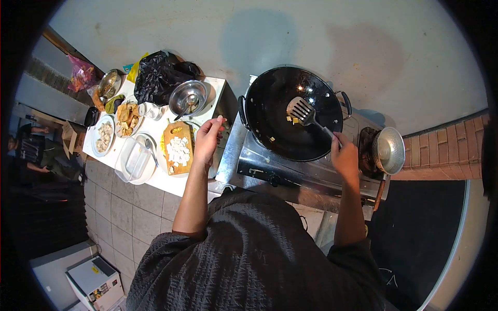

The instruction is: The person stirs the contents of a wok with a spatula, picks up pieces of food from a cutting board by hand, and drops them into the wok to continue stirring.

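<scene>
A black wok (270, 111) with two side handles sits on the metal stove (249, 166). In it lie a few small yellowish pieces of food (295, 120), near the blade of a slotted spatula (302, 111). My right hand (344, 155) is closed around the spatula's handle at the wok's near right rim. My left hand (210, 139) is raised between the wok and the side table, its fingers curled with the tips together; what they hold, if anything, is too small to make out. Beside it, a wooden cutting board (182, 167) carries white diced pieces (178, 150).
The white table (165, 182) holds a steel bowl (188, 97) with a spoon, a black plastic bag (158, 78), plates of food (104, 136) and a clear plastic container (132, 158). A hammered metal pot (389, 150) stands right of the wok. A person (44, 150) is at far left.
</scene>
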The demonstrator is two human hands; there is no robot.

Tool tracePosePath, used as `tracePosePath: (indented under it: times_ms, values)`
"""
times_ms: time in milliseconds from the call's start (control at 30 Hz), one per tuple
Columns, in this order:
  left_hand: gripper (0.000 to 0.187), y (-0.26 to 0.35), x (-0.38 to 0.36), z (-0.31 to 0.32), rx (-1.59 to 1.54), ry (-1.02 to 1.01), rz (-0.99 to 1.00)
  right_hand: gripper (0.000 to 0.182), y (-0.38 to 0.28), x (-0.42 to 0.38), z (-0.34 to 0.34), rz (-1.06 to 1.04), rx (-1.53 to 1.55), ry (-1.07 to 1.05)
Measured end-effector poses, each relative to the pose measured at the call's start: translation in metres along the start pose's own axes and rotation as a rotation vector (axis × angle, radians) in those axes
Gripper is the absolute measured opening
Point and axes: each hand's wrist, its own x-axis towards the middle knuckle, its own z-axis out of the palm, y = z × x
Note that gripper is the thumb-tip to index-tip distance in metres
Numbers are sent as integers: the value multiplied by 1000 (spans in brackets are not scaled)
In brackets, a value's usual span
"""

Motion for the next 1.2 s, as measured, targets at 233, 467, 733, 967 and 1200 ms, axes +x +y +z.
tracePosePath:
  times_ms: [233, 467, 733, 967, 1200]
  values:
    - [29, -1, 0, 2, -11, -3, -23, 26, -15, -12, 14, 93, 1, 23]
    - [30, -4, -1, -1, -5, 8, -5, 24, -27, -22, 19, 119, 38, 3]
    - [31, -7, 1, -7, -9, -2, -7, 20, -30, -40, 10, 171, 211, -62]
    - [31, -6, 3, -10, -26, 0, -16, 24, -37, -44, -13, 216, 270, -163]
    - [32, -8, 6, -10, -25, -3, -18, 25, -38, -49, -14, 246, 357, -195]
